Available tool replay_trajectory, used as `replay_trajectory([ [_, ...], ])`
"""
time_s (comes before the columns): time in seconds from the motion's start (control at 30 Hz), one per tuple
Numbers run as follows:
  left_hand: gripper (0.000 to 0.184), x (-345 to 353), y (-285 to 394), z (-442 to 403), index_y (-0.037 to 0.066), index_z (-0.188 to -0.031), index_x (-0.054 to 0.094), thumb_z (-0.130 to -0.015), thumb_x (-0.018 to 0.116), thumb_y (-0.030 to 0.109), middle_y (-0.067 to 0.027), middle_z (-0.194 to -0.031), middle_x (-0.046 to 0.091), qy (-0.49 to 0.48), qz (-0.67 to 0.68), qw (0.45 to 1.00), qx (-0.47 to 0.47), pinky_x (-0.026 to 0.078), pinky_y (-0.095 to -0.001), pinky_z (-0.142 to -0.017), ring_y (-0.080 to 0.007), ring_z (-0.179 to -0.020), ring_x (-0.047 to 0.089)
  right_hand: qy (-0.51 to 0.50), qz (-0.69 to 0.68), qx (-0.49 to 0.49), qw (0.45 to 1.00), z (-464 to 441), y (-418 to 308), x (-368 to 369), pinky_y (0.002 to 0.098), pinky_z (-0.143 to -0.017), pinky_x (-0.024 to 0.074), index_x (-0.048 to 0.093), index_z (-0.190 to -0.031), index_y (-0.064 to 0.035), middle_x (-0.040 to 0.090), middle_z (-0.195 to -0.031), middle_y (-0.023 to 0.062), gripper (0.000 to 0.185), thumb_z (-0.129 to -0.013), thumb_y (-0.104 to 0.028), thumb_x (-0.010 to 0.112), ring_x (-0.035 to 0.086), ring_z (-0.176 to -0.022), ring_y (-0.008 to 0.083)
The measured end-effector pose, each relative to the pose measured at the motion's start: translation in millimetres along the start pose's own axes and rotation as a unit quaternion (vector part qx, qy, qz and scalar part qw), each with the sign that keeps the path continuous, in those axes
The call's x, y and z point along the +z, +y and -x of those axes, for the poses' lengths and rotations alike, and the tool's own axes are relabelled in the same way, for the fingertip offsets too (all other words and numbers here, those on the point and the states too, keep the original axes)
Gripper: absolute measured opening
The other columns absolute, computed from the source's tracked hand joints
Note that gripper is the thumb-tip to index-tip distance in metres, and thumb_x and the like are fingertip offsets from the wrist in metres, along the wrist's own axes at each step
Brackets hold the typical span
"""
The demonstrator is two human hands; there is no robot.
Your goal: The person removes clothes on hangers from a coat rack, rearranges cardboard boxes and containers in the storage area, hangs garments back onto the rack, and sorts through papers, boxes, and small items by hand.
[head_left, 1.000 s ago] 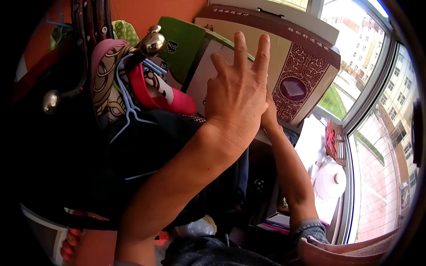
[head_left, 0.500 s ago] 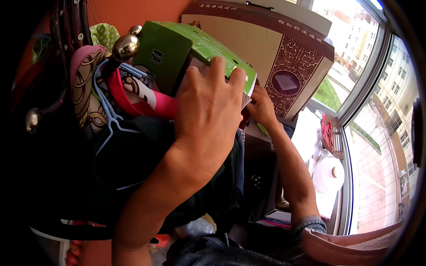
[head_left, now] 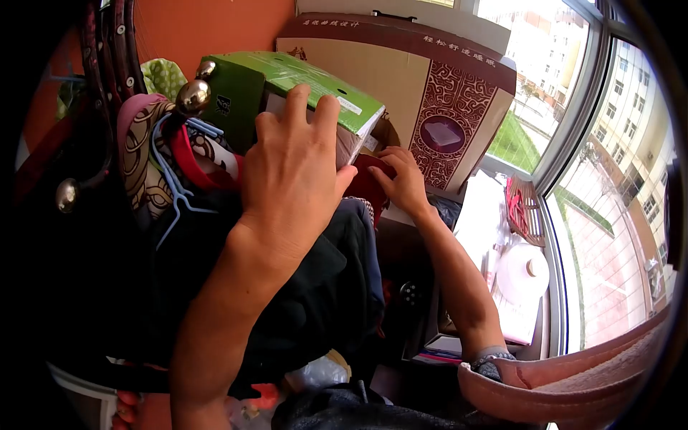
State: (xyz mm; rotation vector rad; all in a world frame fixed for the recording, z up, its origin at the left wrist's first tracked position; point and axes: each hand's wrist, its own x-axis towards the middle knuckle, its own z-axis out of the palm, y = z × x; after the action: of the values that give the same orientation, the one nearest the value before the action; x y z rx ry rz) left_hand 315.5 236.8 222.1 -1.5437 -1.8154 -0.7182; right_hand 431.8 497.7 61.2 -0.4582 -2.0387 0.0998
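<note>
A green cardboard box (head_left: 247, 86) lies tilted on its side among clothes, its long green top facing up. My left hand (head_left: 290, 172) grips its near side, fingers bent over the upper edge and thumb low by the right corner. To the right of that corner is my right hand (head_left: 403, 183), its thumb and curved fingers apart. Its fingertips are over a dark red item (head_left: 365, 183), partly hidden; I cannot tell whether they touch it. Light blue hangers (head_left: 172, 190) and patterned cloth (head_left: 143, 168) hang left of the box.
A large beige and maroon carton (head_left: 390, 64) stands behind. Metal knobs of a coat stand (head_left: 193, 97) rise at left. Dark clothes (head_left: 308, 294) hang below my hands. On the windowsill are a white round bottle (head_left: 523, 272) and a red slatted item (head_left: 522, 208). A pink strap (head_left: 573, 380) crosses the lower right.
My right hand has come off the box's right corner and is now beside it. The box and my left hand have shifted left in view, and the whole view has shifted somewhat too.
</note>
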Motion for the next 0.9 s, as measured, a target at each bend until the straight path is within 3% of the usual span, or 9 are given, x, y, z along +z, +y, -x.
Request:
replay_trajectory([
  [0.07,0.065,0.7,3.0,2.7,0.01,-0.128,0.054,-0.075,0.088,0.022,-0.0132,-0.139,0.05,0.004,-0.002,1.0,0.002,0.057,-0.0492,-0.09,-0.0413,-0.111,0.061,0.006,0.013,-0.018,1.0,4.7,-7.2,-4.2,0.0445,-0.106,0.0484,0.069,-0.115,-0.0043,0.062,-0.136,0.0158,0.043,-0.079,-0.022,0.085,0.056,-0.127,0.0376],
  [0.1,0.065,2.7,4.9,4.2,0.009,-0.129,0.053,-0.075,0.088,0.021,-0.0143,-0.14,0.05,0.01,-0.002,1.0,0.002,0.056,-0.0494,-0.091,-0.0418,-0.112,0.06,-0.002,0.031,0.006,0.999,8.2,-6.8,-4.0,0.0453,-0.113,0.0425,0.061,-0.131,-0.0068,0.053,-0.148,0.0186,0.06,-0.077,-0.02,0.085,0.047,-0.138,0.0399],
  [0.23,0.066,5.1,1.3,3.6,0.008,-0.129,0.053,-0.075,0.088,0.02,-0.0161,-0.139,0.05,0.014,0.002,1.0,0.002,0.055,-0.0497,-0.092,-0.043,-0.113,0.061,0.041,0.014,0.042,0.998,14.4,-12.4,-4.4,0.0442,-0.115,0.0406,0.048,-0.146,-0.0079,0.048,-0.152,0.0222,0.078,-0.078,-0.02,0.084,0.047,-0.14,0.0391],
  [0.33,0.066,5.2,-6.2,-2.3,0.006,-0.128,0.052,-0.075,0.088,0.019,-0.0174,-0.138,0.051,0.01,0.028,0.999,0.014,0.054,-0.0499,-0.093,-0.0437,-0.112,0.061,0.029,-0.054,0.141,0.988,15.1,-23.7,-11.9,0.0446,-0.114,0.0413,0.05,-0.146,-0.0079,0.047,-0.154,0.0203,0.076,-0.079,-0.02,0.083,0.047,-0.139,0.0388],
  [0.47,0.066,6.3,-14.0,-15.6,0.006,-0.127,0.051,-0.074,0.088,0.018,-0.0193,-0.135,0.052,0.022,0.072,0.997,0.016,0.052,-0.0496,-0.097,-0.0447,-0.112,0.062,0.012,-0.023,0.092,0.995,22.7,-1.5,-2.3,0.045,-0.112,0.0428,0.052,-0.143,-0.0076,0.048,-0.153,0.018,0.071,-0.081,-0.02,0.082,0.049,-0.137,0.0387],
  [0.57,0.064,6.9,-9.5,-8.8,0.005,-0.124,0.053,-0.074,0.089,0.021,-0.0189,-0.136,0.051,0.037,0.022,0.999,0.022,0.058,-0.0467,-0.088,-0.0409,-0.105,0.065,-0.007,0.001,0.106,0.994,21.7,-11.0,-6.2,0.0451,-0.11,0.044,0.054,-0.14,-0.0067,0.05,-0.152,0.0162,0.065,-0.082,-0.019,0.082,0.051,-0.135,0.0383],
  [0.67,0.063,5.2,-7.9,-4.7,0.005,-0.124,0.055,-0.074,0.089,0.021,-0.019,-0.137,0.051,0.047,0.024,0.998,0.026,0.057,-0.0461,-0.09,-0.0406,-0.107,0.064,0.011,0.029,0.081,0.996,12.5,-5.7,-9.2,0.0441,-0.11,0.0449,0.061,-0.13,-0.0048,0.056,-0.146,0.0176,0.05,-0.085,-0.019,0.078,0.052,-0.134,0.0381],
  [0.8,0.065,0.3,-10.6,-4.7,0.006,-0.127,0.055,-0.074,0.089,0.021,-0.0185,-0.139,0.051,0.038,0.036,0.998,0.032,0.056,-0.0461,-0.092,-0.0406,-0.109,0.064,0.049,-0.088,0.122,0.987,-36.5,2.6,-21.9,0.0432,-0.101,0.0509,0.07,-0.118,-0.0013,0.07,-0.122,0.021,0.036,-0.089,-0.021,0.073,0.064,-0.119,0.0382],
  [0.9,0.066,0.0,-11.2,-8.4,0.006,-0.128,0.055,-0.074,0.089,0.021,-0.0179,-0.139,0.051,0.035,0.039,0.998,0.025,0.056,-0.0463,-0.092,-0.0406,-0.109,0.064,-0.21,-0.075,0.153,0.963,-86.4,8.5,-21.0,0.0419,-0.087,0.0566,0.065,-0.125,0.0018,0.072,-0.115,0.0239,0.045,-0.087,-0.02,0.074,0.072,-0.104,0.0337],
])
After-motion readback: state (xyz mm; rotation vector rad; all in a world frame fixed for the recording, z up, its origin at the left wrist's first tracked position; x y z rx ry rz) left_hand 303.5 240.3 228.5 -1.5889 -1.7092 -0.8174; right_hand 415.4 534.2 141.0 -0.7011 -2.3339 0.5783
